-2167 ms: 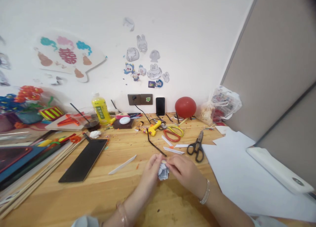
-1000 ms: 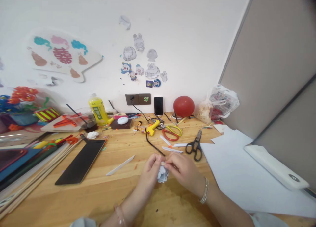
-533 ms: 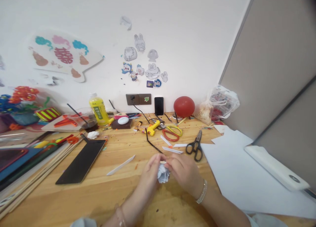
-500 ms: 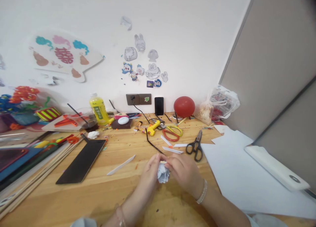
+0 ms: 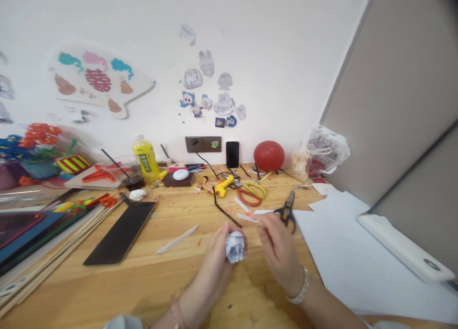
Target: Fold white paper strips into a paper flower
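Note:
My left hand (image 5: pixel 217 251) is closed around a small ruffled flower of layered white paper (image 5: pixel 235 247), its open end facing me. To the right, my right hand (image 5: pixel 277 247) has its fingers curled together over the right end of a white paper strip (image 5: pixel 245 217). The fingertips partly cover that end of the strip. Another short strip (image 5: pixel 242 204) lies just behind it. Black-handled scissors (image 5: pixel 286 211) rest beyond my right hand, partly hidden by it. A bent black stick (image 5: pixel 226 210) lies in front of my left hand.
A long paper strip (image 5: pixel 178 239) and a black board (image 5: pixel 121 233) lie on the left. Farther back are a yellow glue gun (image 5: pixel 224 186), orange-and-yellow scissors (image 5: pixel 252 194), a red balloon (image 5: pixel 269 156) and a yellow bottle (image 5: pixel 146 159). White sheets (image 5: pixel 358 252) cover the right side.
My right hand has let go of the paper flower and moved right and away to the paper strip. My left hand keeps the flower, now turned with its layers more toward me.

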Demonstrator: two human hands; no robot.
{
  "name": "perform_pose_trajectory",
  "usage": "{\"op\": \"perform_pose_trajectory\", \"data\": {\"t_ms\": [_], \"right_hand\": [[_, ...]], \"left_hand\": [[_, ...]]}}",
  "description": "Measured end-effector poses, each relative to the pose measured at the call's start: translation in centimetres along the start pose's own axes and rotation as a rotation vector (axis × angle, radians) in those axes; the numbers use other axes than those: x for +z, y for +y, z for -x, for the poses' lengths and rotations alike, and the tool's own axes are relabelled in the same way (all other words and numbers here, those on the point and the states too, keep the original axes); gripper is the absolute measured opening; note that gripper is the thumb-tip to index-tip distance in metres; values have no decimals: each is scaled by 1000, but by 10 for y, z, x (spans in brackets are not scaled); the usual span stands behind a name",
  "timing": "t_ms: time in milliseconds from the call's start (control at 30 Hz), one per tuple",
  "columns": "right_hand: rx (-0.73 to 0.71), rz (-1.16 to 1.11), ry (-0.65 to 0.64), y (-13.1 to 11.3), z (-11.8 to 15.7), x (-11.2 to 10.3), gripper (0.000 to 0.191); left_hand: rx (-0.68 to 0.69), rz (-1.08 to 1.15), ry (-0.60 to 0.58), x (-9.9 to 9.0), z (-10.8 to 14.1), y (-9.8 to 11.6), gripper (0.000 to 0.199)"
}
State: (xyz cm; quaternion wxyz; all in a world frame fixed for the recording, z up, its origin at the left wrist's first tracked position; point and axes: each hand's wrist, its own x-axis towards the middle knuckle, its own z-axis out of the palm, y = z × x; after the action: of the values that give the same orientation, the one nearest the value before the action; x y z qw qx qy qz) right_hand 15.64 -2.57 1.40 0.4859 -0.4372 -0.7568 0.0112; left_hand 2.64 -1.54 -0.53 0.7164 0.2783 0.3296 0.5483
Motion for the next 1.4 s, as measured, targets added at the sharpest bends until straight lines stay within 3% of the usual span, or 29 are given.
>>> {"op": "perform_pose_trajectory", "data": {"t_ms": [67, 233, 433, 700, 967, 1133, 1400], "right_hand": [[44, -34, 19, 0, -1, -3, 29], [-18, -17, -142, 1, 2, 5, 32], [10, -7, -230, 1, 5, 15, 34], [39, -56, -173, 0, 3, 12, 30], [74, -187, -198, 1, 1, 8, 31], [37, -123, -169, 4, 1, 5, 31], [-6, 27, -128, 7, 2, 7, 23]], "left_hand": [[-28, 107, -2, -2, -2, 1, 26], [-14, 311, 80, -4, -6, 4, 10], [10, 205, 60, -5, -2, -1, 25], [131, 12, -5, -3, 0, -2, 28], [92, 19, -44, -4, 0, -2, 26], [115, 63, -73, -6, -2, -1, 19], [71, 39, -24, -4, 1, 3, 21]]}}
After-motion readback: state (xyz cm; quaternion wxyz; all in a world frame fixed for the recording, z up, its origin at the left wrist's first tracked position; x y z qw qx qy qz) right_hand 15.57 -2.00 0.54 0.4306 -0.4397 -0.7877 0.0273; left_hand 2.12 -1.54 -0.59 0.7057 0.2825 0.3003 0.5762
